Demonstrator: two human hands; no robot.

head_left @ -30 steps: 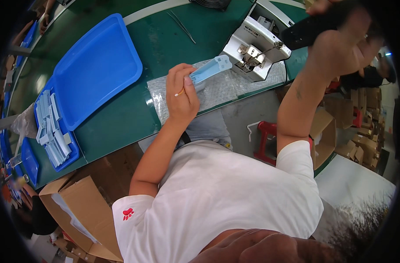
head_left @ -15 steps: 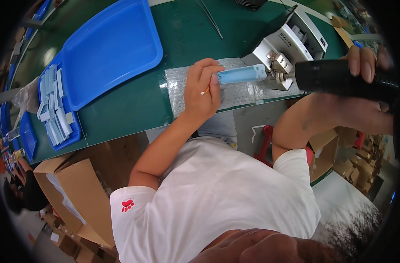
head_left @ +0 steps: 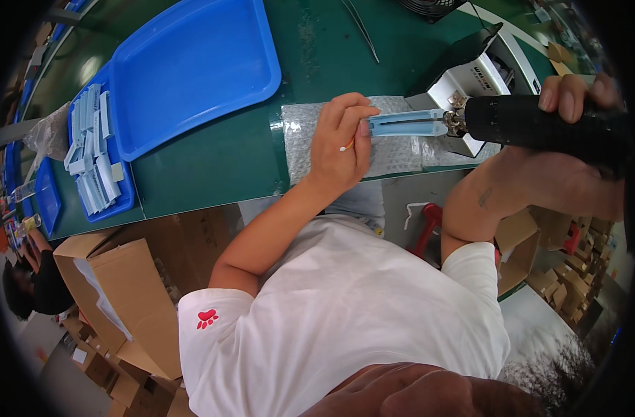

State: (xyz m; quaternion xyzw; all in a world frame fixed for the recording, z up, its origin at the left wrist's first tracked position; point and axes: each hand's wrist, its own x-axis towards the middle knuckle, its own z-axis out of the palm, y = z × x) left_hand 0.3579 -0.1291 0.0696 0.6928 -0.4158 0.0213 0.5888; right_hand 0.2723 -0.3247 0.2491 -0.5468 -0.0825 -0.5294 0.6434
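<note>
My left hand [head_left: 341, 142] pinches one end of a long, narrow light-blue plastic part [head_left: 409, 130] above the bubble wrap. The part's slotted, hollow side now faces up. My right hand [head_left: 566, 97] wraps round a thick black electric screwdriver [head_left: 519, 119], held almost level at the right. Its metal tip [head_left: 456, 122] meets the part's far end; whether it touches a screw there is too small to tell. Just behind the tip stands a silver and black screw feeder [head_left: 479, 76], partly covered by the driver.
Bubble wrap [head_left: 296, 149] lies on the green table [head_left: 192, 184]. At the left are a large blue tray [head_left: 192, 69] and a smaller one holding several light-blue parts [head_left: 95, 149]. Tweezers [head_left: 363, 31] lie at the back. A cardboard box [head_left: 133, 299] stands below the table edge.
The light-blue part has been turned from its smooth side to its slotted side. The driver tip has come away from the feeder to the part's end. The whole view has shifted slightly.
</note>
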